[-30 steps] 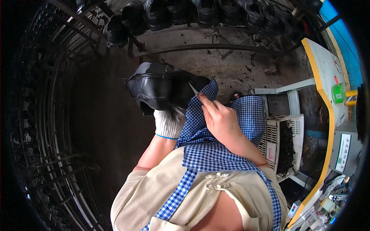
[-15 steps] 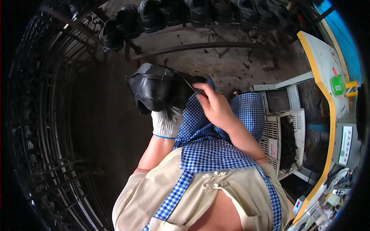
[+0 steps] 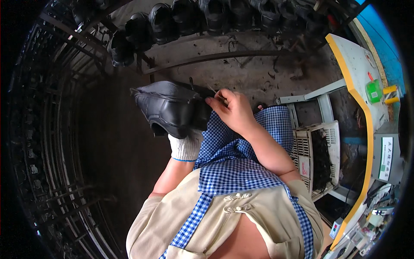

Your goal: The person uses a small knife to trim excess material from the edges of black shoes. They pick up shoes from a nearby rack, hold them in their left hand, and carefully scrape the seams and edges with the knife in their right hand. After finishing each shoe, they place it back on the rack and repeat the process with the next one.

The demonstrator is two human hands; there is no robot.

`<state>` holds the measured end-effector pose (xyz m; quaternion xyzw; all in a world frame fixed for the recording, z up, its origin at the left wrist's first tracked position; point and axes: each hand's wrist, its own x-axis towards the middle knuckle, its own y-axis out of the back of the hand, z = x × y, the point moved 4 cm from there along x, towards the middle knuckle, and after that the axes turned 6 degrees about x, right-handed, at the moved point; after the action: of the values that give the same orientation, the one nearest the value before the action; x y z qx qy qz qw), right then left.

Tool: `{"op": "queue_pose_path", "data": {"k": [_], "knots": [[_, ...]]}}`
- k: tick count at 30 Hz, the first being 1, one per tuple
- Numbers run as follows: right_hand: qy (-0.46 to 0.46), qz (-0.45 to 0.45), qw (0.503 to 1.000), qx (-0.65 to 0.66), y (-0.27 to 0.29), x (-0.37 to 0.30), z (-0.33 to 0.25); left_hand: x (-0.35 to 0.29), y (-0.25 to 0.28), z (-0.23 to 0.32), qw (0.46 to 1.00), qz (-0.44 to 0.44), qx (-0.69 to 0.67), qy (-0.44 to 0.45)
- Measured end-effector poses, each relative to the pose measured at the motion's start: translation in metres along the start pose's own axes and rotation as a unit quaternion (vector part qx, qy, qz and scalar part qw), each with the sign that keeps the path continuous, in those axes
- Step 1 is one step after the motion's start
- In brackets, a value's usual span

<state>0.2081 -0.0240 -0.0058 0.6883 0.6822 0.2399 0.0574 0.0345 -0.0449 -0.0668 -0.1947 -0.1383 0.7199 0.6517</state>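
Observation:
A black leather shoe [image 3: 170, 111] is held up over the left side of my lap, tilted, with stitched seams across its upper. My left hand [image 3: 187, 146], in a white knitted glove with a blue cuff edge, supports it from below. The gloved fingers are mostly hidden behind the shoe. At the shoe's right edge, my bare right hand [image 3: 235, 111] is closed around a thin pointed metal tool [image 3: 212, 89]. Only a narrow bit of that tool shows, so its kind is unclear. Thumb and fingertips are close beside the dark leather.
Black shoes [image 3: 215, 16] stand in a row on a metal rack [image 3: 224, 55] across the far side. To my right, a cream plastic crate [image 3: 304, 149] holds dark scraps, beside a yellow-edged worktable [image 3: 364, 108] with a green container [image 3: 374, 91]. More metal racks [image 3: 56, 142] line the left.
The shoe has shifted slightly left and turned in my left hand. My right hand has changed its angle at the shoe's edge, and less of the metal tool shows.

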Motion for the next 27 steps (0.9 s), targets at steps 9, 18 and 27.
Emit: {"op": "queue_pose_path", "data": {"k": [9, 18, 27], "knots": [[-0.194, -0.111, 0.892, 0.394, -0.021, 0.000, 0.031, -0.019, -0.010, 0.041, 0.683, -0.068, 0.678, -0.261], [-0.036, -0.203, 0.563, 0.800, 0.071, -0.021, 0.002, 0.009, 0.019, 0.038, 0.995, -0.034, 0.096, 0.007], [-0.251, 0.146, 0.934, 0.209, 0.097, -0.033, 0.228, 0.041, 0.022, 0.146, 0.811, -0.054, 0.572, -0.112]]}}
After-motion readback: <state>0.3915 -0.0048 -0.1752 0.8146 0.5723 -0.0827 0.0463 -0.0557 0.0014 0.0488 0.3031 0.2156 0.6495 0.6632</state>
